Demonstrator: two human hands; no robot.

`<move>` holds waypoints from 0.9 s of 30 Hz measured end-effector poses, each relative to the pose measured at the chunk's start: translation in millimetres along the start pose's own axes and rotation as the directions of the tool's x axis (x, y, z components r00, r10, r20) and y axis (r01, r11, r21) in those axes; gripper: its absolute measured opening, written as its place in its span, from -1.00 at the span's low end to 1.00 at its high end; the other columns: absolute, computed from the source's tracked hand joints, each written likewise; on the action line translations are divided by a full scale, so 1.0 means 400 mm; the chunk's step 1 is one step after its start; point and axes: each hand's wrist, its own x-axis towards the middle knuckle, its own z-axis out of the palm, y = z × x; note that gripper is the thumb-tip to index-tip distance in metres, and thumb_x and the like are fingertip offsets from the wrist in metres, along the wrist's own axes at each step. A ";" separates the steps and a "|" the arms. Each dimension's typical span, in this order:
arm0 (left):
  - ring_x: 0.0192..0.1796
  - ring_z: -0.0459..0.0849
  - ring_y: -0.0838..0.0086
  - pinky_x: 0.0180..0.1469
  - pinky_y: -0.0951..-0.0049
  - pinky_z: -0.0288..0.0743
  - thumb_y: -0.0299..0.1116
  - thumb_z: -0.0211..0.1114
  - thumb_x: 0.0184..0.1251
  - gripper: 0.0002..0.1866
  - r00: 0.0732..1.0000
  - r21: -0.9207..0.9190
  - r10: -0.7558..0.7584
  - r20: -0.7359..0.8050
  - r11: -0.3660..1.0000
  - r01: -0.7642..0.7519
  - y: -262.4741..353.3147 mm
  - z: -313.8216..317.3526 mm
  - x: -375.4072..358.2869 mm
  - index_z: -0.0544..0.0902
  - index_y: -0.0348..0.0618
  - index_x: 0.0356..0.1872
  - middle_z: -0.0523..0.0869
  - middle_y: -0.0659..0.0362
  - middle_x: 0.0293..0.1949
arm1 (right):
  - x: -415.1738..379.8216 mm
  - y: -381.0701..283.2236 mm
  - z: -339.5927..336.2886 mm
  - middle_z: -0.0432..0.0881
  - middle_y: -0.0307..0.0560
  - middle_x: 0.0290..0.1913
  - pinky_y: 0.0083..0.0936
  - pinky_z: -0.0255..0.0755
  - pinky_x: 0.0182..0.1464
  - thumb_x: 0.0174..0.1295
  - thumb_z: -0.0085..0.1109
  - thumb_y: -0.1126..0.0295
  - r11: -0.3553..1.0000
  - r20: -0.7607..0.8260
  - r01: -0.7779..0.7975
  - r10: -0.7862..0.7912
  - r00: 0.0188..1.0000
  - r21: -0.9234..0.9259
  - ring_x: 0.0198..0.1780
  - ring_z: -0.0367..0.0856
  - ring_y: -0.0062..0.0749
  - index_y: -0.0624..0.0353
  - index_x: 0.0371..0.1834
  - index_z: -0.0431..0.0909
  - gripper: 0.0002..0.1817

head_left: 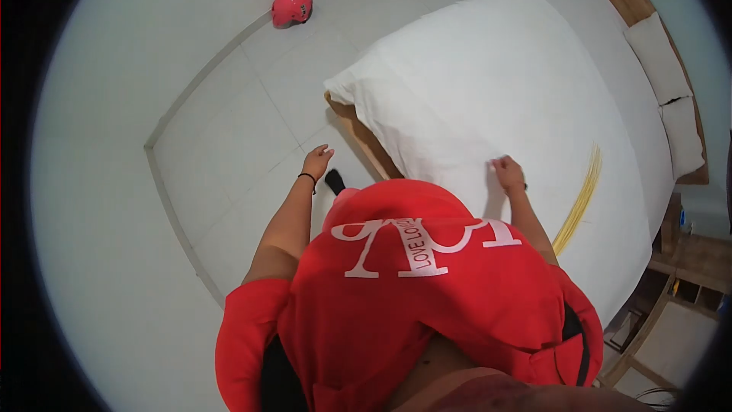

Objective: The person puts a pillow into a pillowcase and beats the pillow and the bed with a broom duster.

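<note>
My left hand (318,161), with a dark band at its wrist, hangs over the tiled floor beside the bed's corner. Its fingers are loosely bent and apart, with nothing in them. Over the near part of the white bed sheet (465,84) is my right hand (509,174), fingers slightly curled and apart, holding nothing that shows; its shadow falls on the sheet. To the right of that hand, a bundle of thin yellow sticks (583,198) lies across the bed, its lower end hidden behind my arm.
A wooden bed frame (366,141) shows under the sheet's edge. Pillows (659,61) rest against the headboard at the right. On the floor by the far wall sits a red helmet (292,8). Wooden furniture with shelves (690,263) stands at the lower right.
</note>
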 end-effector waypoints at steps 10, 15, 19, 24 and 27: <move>0.37 0.21 0.12 0.32 0.23 0.22 -0.14 0.46 -0.14 0.00 0.948 0.413 0.181 0.261 0.867 -0.279 0.192 -0.001 0.505 0.10 -0.03 0.39 0.20 -0.05 0.36 | 0.058 -0.504 0.237 0.65 0.00 -0.26 -0.22 0.46 -0.14 -0.02 0.09 -0.33 0.939 0.381 0.012 0.128 0.916 -0.344 -0.16 0.62 -0.12 0.11 -0.28 0.55 -0.34; 0.33 0.27 0.11 0.25 0.25 0.29 0.01 0.47 -0.15 0.02 0.933 0.528 0.144 0.329 0.791 -0.308 0.273 0.061 0.546 0.11 0.07 0.38 0.24 0.01 0.35 | 0.110 -0.464 0.308 0.64 0.05 -0.15 -0.19 0.44 -0.07 0.10 0.02 -0.23 0.905 0.437 -0.067 0.266 0.859 -0.420 -0.07 0.59 -0.07 0.11 -0.22 0.57 -0.42; 0.17 0.48 0.12 0.14 0.31 0.37 -0.03 0.41 -0.05 -0.31 0.780 0.369 0.012 0.626 0.876 -0.309 0.219 0.155 0.680 0.47 -0.03 0.17 0.56 -0.01 0.10 | 0.161 -0.405 0.336 0.63 0.10 -0.17 -0.20 0.43 -0.07 0.19 -0.05 -0.07 0.930 0.481 -0.087 0.263 0.836 -0.358 -0.08 0.57 0.00 0.13 -0.25 0.57 -0.54; -0.04 0.60 0.23 0.07 0.38 0.40 -0.19 0.30 0.06 -0.56 0.635 0.044 0.052 0.771 0.990 -0.135 0.134 0.099 0.721 0.59 -0.09 0.00 0.68 0.14 -0.14 | 0.151 -0.425 0.340 0.63 0.05 -0.15 -0.20 0.43 -0.02 0.21 -0.08 0.04 0.935 0.471 -0.186 0.317 0.823 -0.303 -0.05 0.56 -0.01 0.08 -0.22 0.59 -0.62; -0.01 0.57 0.29 0.06 0.26 0.40 -0.11 0.25 0.10 -0.50 0.528 -0.133 -0.018 0.849 0.960 0.247 0.043 0.056 0.730 0.53 -0.13 0.05 0.62 0.16 -0.05 | 0.146 -0.418 0.355 0.64 0.03 -0.17 -0.21 0.43 -0.02 0.21 -0.09 0.03 0.919 0.464 -0.245 0.370 0.805 -0.308 -0.05 0.57 -0.03 0.06 -0.23 0.60 -0.62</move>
